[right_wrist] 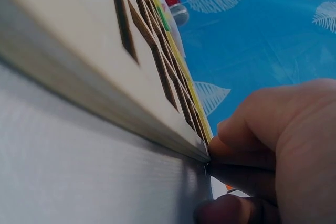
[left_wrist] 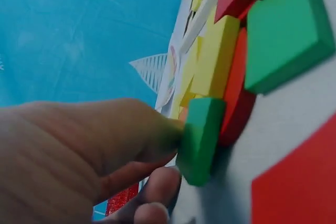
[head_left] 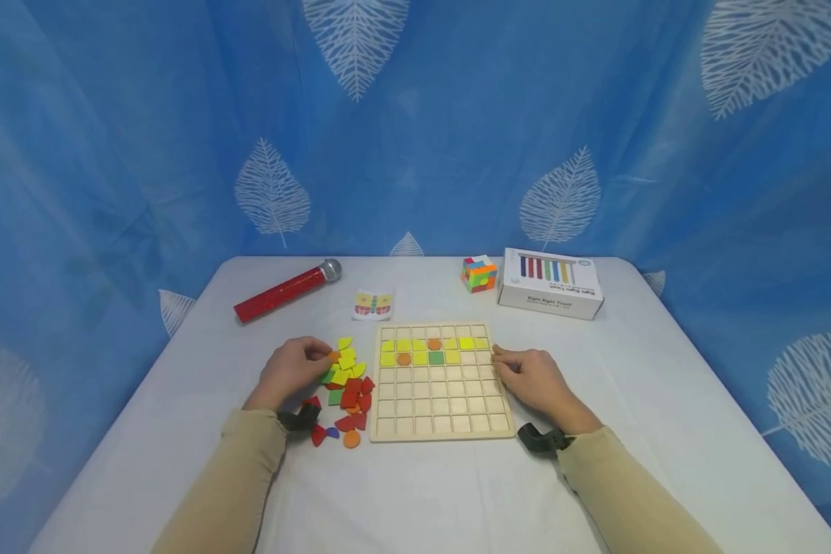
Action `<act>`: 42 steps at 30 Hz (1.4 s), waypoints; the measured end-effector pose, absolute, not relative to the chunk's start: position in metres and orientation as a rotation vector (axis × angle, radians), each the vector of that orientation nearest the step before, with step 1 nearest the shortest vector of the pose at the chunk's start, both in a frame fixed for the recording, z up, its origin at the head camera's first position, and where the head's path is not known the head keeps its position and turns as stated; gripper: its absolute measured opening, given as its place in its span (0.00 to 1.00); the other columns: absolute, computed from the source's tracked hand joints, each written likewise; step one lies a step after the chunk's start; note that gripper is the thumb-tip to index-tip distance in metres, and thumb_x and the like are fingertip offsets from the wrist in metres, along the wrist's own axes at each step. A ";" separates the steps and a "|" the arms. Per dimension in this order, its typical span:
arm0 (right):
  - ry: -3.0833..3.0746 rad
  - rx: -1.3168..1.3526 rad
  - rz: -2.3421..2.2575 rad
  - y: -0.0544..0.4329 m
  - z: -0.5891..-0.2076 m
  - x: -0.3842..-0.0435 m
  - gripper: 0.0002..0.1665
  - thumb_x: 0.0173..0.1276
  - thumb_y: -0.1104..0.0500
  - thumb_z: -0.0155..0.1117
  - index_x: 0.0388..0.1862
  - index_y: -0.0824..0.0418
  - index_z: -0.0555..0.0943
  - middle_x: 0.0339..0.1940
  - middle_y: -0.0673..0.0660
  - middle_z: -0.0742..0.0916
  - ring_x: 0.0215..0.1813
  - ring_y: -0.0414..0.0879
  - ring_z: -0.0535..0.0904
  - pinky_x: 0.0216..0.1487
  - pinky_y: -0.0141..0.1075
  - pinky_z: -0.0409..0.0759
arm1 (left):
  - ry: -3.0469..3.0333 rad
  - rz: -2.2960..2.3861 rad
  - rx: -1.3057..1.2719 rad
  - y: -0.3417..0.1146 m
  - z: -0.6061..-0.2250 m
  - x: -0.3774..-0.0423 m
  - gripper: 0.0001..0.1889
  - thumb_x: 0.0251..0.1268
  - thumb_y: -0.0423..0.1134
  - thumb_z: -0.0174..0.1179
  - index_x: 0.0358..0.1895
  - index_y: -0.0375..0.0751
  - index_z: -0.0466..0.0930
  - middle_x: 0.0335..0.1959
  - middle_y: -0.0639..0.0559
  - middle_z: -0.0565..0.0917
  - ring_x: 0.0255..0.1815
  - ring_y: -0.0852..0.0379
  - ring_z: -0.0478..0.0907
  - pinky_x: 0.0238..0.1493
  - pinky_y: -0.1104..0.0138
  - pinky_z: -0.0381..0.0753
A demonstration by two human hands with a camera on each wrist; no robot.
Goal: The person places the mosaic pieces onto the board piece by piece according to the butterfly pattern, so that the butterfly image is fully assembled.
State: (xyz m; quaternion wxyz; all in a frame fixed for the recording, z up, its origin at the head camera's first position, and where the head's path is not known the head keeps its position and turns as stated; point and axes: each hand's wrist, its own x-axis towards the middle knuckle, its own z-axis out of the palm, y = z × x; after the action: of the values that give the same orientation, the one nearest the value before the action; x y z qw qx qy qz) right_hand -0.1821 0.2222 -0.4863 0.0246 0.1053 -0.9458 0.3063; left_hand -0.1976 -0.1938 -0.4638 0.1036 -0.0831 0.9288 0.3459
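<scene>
Your left fingers (head_left: 315, 345) seem to pinch the orange piece (head_left: 335, 356) at their tips; probably light, stiff, slick: hold its edges. Your right fingers (head_left: 510, 357) grip the wooden board (head_left: 443, 439), extending leftward from them.

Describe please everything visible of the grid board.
The grid board looks wooden, pale and flat, with dividers forming square cells inside a rim. It lies on the white table. Yellow pieces, two orange discs and a green square sit in its second and third rows from the far edge; other rows are empty. The right hand pinches its right edge.
</scene>
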 end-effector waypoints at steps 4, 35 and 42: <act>-2.923 0.327 0.953 0.222 -0.486 -0.183 0.17 0.73 0.55 0.64 0.55 0.58 0.88 0.63 0.55 0.85 0.65 0.57 0.82 0.65 0.56 0.77 | 2.757 1.011 -0.250 -0.195 -0.464 -0.199 0.23 0.67 0.53 0.68 0.56 0.42 0.82 0.50 0.45 0.85 0.49 0.48 0.78 0.56 0.53 0.81; -2.921 0.328 0.919 0.220 -0.486 -0.180 0.17 0.71 0.56 0.63 0.54 0.58 0.89 0.62 0.55 0.86 0.63 0.57 0.83 0.56 0.51 0.82 | 2.763 1.102 -0.315 -0.185 -0.472 -0.201 0.19 0.67 0.52 0.69 0.53 0.44 0.84 0.48 0.46 0.84 0.45 0.48 0.78 0.48 0.60 0.82; -2.922 0.322 0.901 0.220 -0.486 -0.180 0.17 0.71 0.55 0.63 0.54 0.58 0.88 0.61 0.54 0.86 0.62 0.58 0.83 0.52 0.49 0.82 | 2.800 1.170 -0.258 -0.176 -0.458 -0.199 0.17 0.71 0.51 0.65 0.54 0.45 0.83 0.53 0.47 0.83 0.50 0.48 0.77 0.51 0.59 0.82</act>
State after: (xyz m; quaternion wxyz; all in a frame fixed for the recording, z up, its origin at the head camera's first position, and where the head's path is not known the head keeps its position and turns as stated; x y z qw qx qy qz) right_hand -0.1798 0.2204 -0.4862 0.0334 0.1047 -0.9498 0.2928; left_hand -0.1985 -0.1763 -0.4581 0.0480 -0.0845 0.9184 0.3836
